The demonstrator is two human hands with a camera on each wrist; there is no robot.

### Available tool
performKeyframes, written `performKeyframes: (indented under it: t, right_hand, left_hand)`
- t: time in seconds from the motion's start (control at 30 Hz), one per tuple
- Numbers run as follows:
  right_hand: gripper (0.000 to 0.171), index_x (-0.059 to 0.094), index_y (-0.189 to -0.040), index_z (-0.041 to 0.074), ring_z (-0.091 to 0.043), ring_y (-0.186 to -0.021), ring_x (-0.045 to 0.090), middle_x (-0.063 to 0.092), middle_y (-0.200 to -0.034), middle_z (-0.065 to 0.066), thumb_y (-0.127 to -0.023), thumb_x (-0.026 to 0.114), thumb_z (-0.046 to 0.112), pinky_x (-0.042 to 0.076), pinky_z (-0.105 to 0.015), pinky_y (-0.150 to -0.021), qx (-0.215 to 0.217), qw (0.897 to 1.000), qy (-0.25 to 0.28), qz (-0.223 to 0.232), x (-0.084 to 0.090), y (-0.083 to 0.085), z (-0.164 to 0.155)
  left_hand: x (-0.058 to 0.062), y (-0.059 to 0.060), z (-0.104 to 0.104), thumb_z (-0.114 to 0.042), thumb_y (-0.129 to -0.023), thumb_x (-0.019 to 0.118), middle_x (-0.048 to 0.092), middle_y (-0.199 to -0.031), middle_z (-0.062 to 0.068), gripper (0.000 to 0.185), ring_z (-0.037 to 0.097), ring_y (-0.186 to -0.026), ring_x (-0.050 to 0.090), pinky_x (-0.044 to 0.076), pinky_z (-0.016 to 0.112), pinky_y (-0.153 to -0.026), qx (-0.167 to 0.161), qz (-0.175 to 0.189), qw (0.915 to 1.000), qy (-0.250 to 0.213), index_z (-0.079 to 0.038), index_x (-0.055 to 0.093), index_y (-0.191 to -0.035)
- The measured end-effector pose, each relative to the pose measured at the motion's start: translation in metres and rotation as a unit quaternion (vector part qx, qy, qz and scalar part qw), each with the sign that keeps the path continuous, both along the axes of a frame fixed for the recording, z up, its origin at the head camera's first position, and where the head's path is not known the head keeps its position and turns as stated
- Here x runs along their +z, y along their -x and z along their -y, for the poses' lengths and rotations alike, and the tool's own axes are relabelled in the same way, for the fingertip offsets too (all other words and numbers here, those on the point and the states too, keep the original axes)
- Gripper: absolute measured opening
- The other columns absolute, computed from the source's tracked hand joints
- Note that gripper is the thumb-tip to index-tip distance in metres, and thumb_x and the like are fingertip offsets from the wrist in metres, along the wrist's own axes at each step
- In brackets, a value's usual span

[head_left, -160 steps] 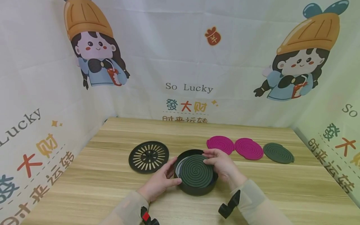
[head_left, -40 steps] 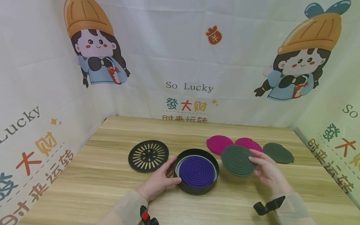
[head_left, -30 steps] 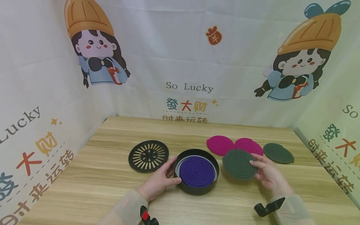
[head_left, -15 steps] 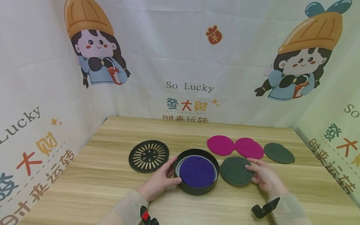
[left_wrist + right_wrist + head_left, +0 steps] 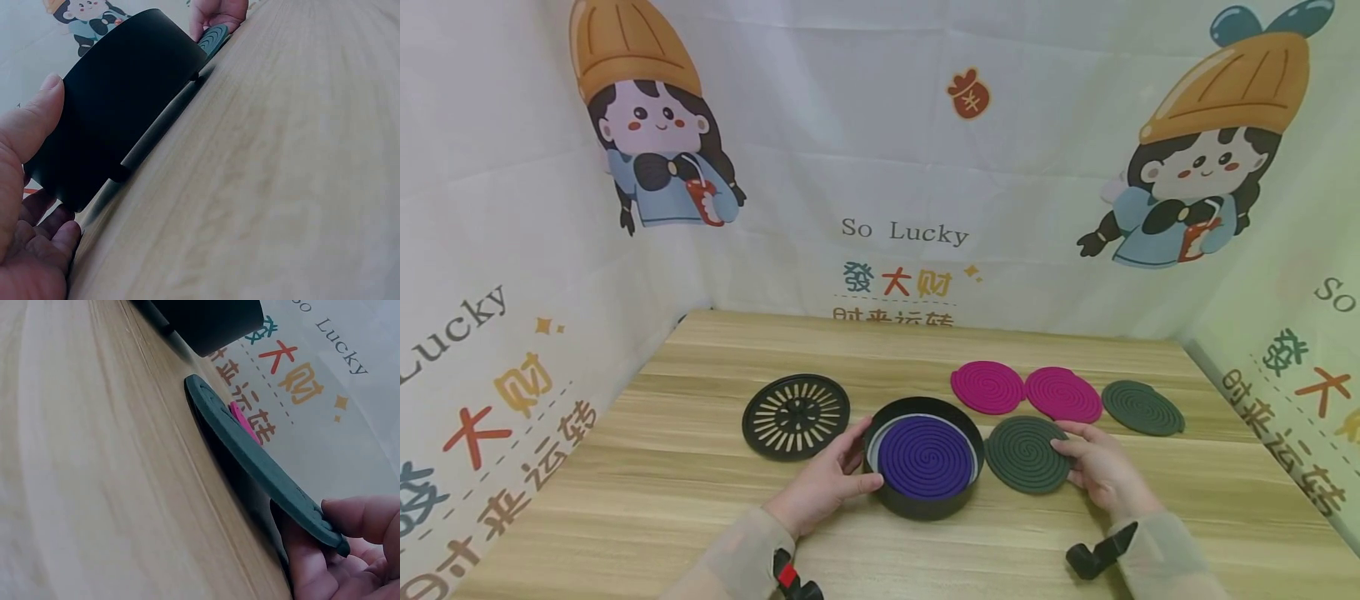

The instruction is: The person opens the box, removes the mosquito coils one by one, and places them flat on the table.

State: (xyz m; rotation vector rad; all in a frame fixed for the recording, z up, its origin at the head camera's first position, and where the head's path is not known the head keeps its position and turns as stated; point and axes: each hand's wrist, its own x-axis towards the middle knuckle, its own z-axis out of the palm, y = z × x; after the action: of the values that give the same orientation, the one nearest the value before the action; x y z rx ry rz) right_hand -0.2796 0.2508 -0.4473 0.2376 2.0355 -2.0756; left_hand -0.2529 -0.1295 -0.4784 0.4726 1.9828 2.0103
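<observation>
A slotted black lid (image 5: 797,412) lies left on the worktop (image 5: 880,567); the left hand (image 5: 814,490) grips a round black tin (image 5: 925,507) holding a purple mosquito coil (image 5: 925,457); just right, the right hand (image 5: 1103,472) pinches the raised right edge of a green mosquito coil (image 5: 1026,455). Lowering that edge gently should best protect the spiral.

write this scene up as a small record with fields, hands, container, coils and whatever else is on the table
left hand: grips the side of the black container
right hand: pinches the held green coil by its right edge
held coil's pose: pinched edge above the wooden table, fingers beneath
container: upright, open-topped, purple coil inside
back right, left to right: left magenta coil, right magenta coil, far green coil
left of container: slotted black disc
</observation>
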Motion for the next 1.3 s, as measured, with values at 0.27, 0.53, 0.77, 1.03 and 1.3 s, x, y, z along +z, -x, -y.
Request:
performKeyframes:
  t: [0.27, 0.53, 0.77, 1.03, 1.3]
  right_hand:
    - [0.054, 0.029, -0.142, -0.010, -0.004, -0.087, 0.059, 0.062, -0.107, -0.008, -0.096, 0.053, 0.004, 0.053, -0.020, -0.076, 0.002, 0.996, -0.079, -0.028, -0.001, 0.002, 0.000]
    - [0.055, 0.028, -0.143, -0.011, -0.032, -0.129, 0.037, 0.031, -0.147, -0.031, -0.097, 0.052, 0.009, 0.037, -0.044, -0.106, 0.002, 0.990, -0.136, -0.036, 0.001, 0.001, -0.003]
    - [0.053, 0.031, -0.139, -0.015, 0.007, -0.086, 0.053, 0.063, -0.118, -0.011, -0.096, 0.054, 0.005, 0.048, -0.014, -0.076, -0.017, 0.990, -0.129, -0.056, -0.001, 0.001, -0.011]
    - [0.056, 0.028, -0.139, -0.017, 0.008, -0.081, 0.055, 0.063, -0.100, 0.006, -0.095, 0.054, 0.004, 0.047, -0.010, -0.075, -0.037, 0.994, -0.086, -0.057, 0.000, -0.001, -0.015]
    - [0.059, 0.026, -0.143, -0.012, 0.002, -0.083, 0.060, 0.060, -0.099, 0.009, -0.095, 0.056, 0.006, 0.052, -0.015, -0.079, -0.059, 0.996, -0.045, -0.058, 0.003, -0.001, -0.019]
  left_hand:
    - [0.000, 0.000, 0.000, -0.010, -0.083, 0.075, 0.012, -0.159, 0.017, 0.094, 0.032, -0.144, 0.014, 0.022, 0.040, -0.115, 0.002, 0.002, 1.0000, 0.002, -0.004, 0.013, -0.154]
    - [0.002, -0.001, -0.001, -0.010, -0.082, 0.075, 0.013, -0.159, 0.017, 0.095, 0.032, -0.144, 0.014, 0.021, 0.040, -0.115, 0.002, 0.004, 1.0000, -0.003, -0.004, 0.013, -0.154]
    - [0.003, 0.000, -0.001, -0.011, -0.082, 0.075, 0.013, -0.158, 0.018, 0.095, 0.034, -0.144, 0.015, 0.021, 0.041, -0.115, 0.003, 0.004, 1.0000, 0.001, -0.003, 0.013, -0.154]
    - [0.003, -0.001, -0.001, -0.007, -0.084, 0.073, 0.013, -0.158, 0.019, 0.092, 0.034, -0.144, 0.014, 0.021, 0.041, -0.115, -0.001, 0.008, 0.9999, -0.007, -0.003, 0.013, -0.153]
    - [0.003, -0.001, 0.000, -0.008, -0.083, 0.074, 0.013, -0.158, 0.018, 0.093, 0.034, -0.144, 0.014, 0.021, 0.041, -0.115, 0.000, 0.008, 0.9999, -0.007, -0.003, 0.013, -0.153]
